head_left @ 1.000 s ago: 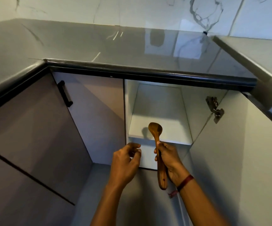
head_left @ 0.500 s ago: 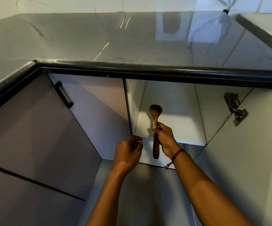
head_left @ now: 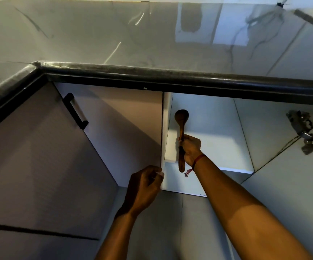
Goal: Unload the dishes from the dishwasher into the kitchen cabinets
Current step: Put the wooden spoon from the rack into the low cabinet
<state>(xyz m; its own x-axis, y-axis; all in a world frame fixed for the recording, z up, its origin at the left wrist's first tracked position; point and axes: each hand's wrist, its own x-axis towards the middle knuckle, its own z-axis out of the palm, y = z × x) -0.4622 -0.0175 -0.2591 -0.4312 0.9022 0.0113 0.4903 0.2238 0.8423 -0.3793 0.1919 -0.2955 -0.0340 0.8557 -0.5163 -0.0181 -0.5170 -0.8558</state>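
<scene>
A brown wooden spoon (head_left: 181,121) points bowl-first into an open white cabinet under the counter. My right hand (head_left: 190,149) grips its handle at the middle, over the front part of the white shelf (head_left: 213,145); a red thread is tied at that wrist. My left hand (head_left: 144,186) hangs lower, by the front edge of the cabinet's white side panel (head_left: 164,139), its fingers curled. Whether the left hand touches the panel or holds anything cannot be made out.
A black counter edge (head_left: 189,79) runs above the cabinet, with a glossy grey countertop (head_left: 114,34) behind it. A closed grey door with a black handle (head_left: 75,111) stands to the left. The open cabinet door (head_left: 302,194) with a metal hinge (head_left: 306,132) is on the right.
My right hand has carried the spoon up and deeper into the cabinet, over the shelf. The left hand stayed low near the side panel. The view has moved closer.
</scene>
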